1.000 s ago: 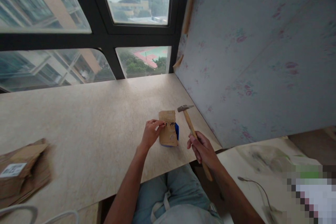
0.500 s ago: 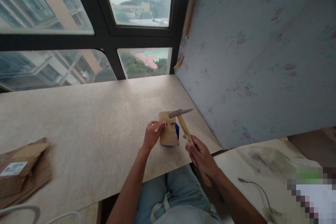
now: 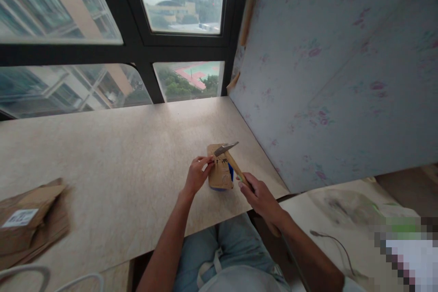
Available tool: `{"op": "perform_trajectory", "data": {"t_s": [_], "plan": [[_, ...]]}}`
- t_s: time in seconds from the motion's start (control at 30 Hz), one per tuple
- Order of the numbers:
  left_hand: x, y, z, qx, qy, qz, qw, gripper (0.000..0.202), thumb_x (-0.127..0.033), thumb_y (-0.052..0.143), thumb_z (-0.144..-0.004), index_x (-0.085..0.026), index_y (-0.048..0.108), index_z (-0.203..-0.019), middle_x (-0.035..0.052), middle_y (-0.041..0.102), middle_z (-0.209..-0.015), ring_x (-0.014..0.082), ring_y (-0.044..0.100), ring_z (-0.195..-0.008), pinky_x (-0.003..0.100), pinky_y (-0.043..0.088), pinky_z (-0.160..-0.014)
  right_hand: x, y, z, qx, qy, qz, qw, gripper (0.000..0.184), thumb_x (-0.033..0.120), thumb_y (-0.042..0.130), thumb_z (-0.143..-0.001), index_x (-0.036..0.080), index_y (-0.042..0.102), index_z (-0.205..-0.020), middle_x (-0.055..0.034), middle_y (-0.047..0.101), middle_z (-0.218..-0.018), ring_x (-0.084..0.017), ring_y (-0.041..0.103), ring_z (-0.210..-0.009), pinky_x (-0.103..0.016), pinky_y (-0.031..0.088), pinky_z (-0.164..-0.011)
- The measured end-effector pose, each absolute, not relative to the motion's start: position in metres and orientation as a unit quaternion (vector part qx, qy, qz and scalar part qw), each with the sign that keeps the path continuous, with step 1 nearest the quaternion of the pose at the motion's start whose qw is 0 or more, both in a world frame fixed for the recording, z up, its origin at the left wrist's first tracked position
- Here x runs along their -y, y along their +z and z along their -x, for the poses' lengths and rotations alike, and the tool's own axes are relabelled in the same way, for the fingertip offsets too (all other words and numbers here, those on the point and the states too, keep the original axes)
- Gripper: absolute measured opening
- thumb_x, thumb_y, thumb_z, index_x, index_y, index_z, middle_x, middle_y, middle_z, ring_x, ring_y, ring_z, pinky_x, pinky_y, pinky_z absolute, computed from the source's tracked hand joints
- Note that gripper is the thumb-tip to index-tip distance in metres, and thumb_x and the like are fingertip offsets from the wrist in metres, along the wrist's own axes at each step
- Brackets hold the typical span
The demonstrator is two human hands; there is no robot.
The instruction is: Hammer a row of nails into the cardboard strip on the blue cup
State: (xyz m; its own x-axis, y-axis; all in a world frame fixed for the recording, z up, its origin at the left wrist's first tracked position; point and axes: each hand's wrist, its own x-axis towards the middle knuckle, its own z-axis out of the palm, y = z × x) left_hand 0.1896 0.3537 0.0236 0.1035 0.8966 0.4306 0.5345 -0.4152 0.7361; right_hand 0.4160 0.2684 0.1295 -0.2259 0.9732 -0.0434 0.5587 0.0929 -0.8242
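A small tan leather piece (image 3: pixel 221 174) with a row of dark holes lies on a blue pad (image 3: pixel 231 172) near the right edge of the table (image 3: pixel 119 155). My left hand (image 3: pixel 197 174) pinches a thin tool I cannot make out upright against the leather's left side. My right hand (image 3: pixel 262 200) grips the wooden handle of a hammer (image 3: pixel 230 157). The hammer's metal head is low over the leather, right by my left fingertips.
A papered wall panel (image 3: pixel 335 73) rises just right of the table. Brown cardboard packaging (image 3: pixel 27 226) with a label lies at the table's left front. White cable loops (image 3: pixel 51 278) show at the bottom left. A lower surface (image 3: pixel 342 219) with a cord lies at the right.
The hammer has swung down and to the left, from raised beside the leather to low over it. My left hand has kept its pinch in place.
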Motion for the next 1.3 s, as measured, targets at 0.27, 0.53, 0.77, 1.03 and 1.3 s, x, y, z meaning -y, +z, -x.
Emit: {"op": "perform_trajectory", "data": {"t_s": [0.27,0.53,0.77,1.03,1.3], "plan": [[-0.356,0.025,-0.19,-0.495,0.442,-0.722,0.195,0.03,-0.019,0.064,-0.087,-0.023,0.067,-0.117,0.0072,0.074,-0.093,0.0206,0.069,-0.089,0.039,0.056,-0.085,-0.28,0.13,-0.406,0.736,0.33,0.545,0.23,0.021,0.028,0.043,-0.095,0.02,0.059,-0.105,-0.0027,0.066,-0.077,-0.019,0.06,-0.068,-0.026,0.041,-0.062],[-0.355,0.023,-0.192,-0.503,0.449,-0.706,0.216,0.045,-0.015,0.068,-0.082,-0.022,0.058,-0.127,0.0069,0.073,-0.097,0.0209,0.07,-0.091,0.041,0.055,-0.09,-0.275,0.124,-0.404,0.757,0.308,0.549,0.174,0.027,0.024,0.041,-0.096,0.019,0.057,-0.117,-0.0083,0.072,-0.089,-0.024,0.068,-0.077,-0.029,0.045,-0.069],[-0.353,0.023,-0.194,-0.504,0.469,-0.683,0.243,0.044,-0.017,0.066,-0.083,-0.021,0.057,-0.126,0.0064,0.073,-0.099,0.0183,0.072,-0.086,0.038,0.057,-0.088,-0.273,0.128,-0.403,0.756,0.321,0.538,0.191,0.029,0.023,0.042,-0.095,0.019,0.058,-0.119,-0.0095,0.074,-0.094,-0.024,0.069,-0.081,-0.03,0.046,-0.072],[-0.351,0.032,-0.196,-0.516,0.464,-0.681,0.235,0.053,-0.016,0.069,-0.08,-0.022,0.053,-0.13,0.0048,0.074,-0.093,0.0208,0.071,-0.091,0.042,0.053,-0.091,-0.27,0.137,-0.404,0.756,0.319,0.536,0.199,0.03,0.028,0.037,-0.097,0.019,0.055,-0.119,-0.008,0.071,-0.088,-0.023,0.067,-0.074,-0.029,0.045,-0.068],[-0.348,0.035,-0.196,-0.52,0.459,-0.689,0.21,0.056,-0.018,0.069,-0.08,-0.021,0.05,-0.132,0.0057,0.073,-0.095,0.022,0.068,-0.094,0.044,0.049,-0.095,-0.269,0.136,-0.405,0.754,0.319,0.537,0.203,0.03,0.028,0.038,-0.097,0.018,0.056,-0.118,-0.0069,0.07,-0.085,-0.022,0.065,-0.071,-0.029,0.045,-0.067]]}}
